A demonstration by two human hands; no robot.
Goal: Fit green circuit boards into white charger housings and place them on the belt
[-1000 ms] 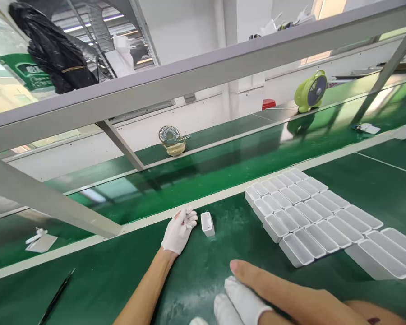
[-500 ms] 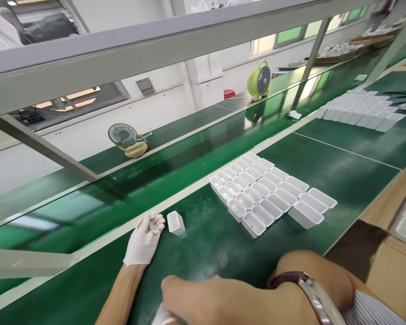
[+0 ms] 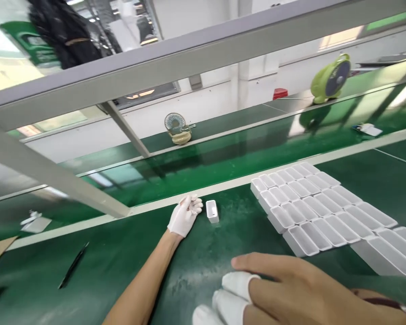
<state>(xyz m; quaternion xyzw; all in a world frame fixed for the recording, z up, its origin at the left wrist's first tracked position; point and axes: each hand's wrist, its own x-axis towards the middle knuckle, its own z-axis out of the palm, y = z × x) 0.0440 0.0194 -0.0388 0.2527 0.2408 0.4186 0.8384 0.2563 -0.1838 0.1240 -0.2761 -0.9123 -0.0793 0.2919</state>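
Arm outstretched, the gloved left hand (image 3: 185,215) rests on the green tabletop (image 3: 122,262), fingers curled in, gripping nothing. A small open-topped white box (image 3: 212,211) stands just to its right. The right hand (image 3: 291,293) lies spread and empty, with rows of empty white trays (image 3: 318,207) beyond it.

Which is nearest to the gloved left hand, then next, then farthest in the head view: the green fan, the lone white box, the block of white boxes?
1. Lone white box, just right of the left hand.
2. Block of white boxes, further right.
3. Green fan, far back right.
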